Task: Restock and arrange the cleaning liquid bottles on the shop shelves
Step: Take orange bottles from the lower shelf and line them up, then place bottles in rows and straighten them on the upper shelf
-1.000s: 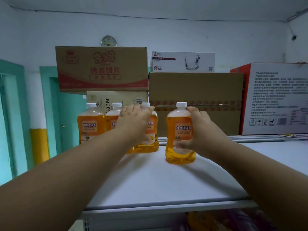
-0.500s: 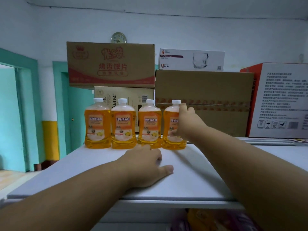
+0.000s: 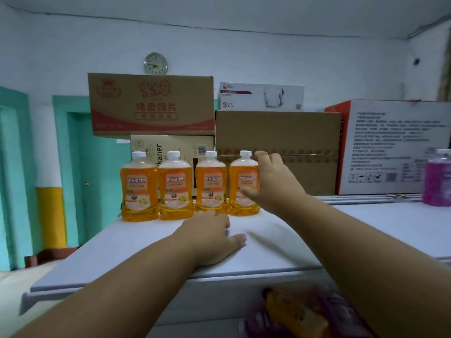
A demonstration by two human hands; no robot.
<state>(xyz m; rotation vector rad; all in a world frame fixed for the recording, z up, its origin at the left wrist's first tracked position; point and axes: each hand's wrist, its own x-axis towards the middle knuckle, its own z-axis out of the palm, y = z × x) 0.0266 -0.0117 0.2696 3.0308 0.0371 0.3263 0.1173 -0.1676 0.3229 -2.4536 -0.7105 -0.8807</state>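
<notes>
Since half a second ago the right hand (image 3: 273, 184) has barely shifted, fingers curled on the fourth orange plastic floor-cleaner bottle (image 3: 244, 185) near the white shelf (image 3: 280, 240)'s back-left corner, left hand (image 3: 210, 236) flat: square it gently, label forward.

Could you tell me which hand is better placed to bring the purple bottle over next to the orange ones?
The right hand, probably. It is on the rightmost orange bottle, on the side nearer the purple bottle at the shelf's far right. The left hand rests flat on the shelf, farther away.
</notes>
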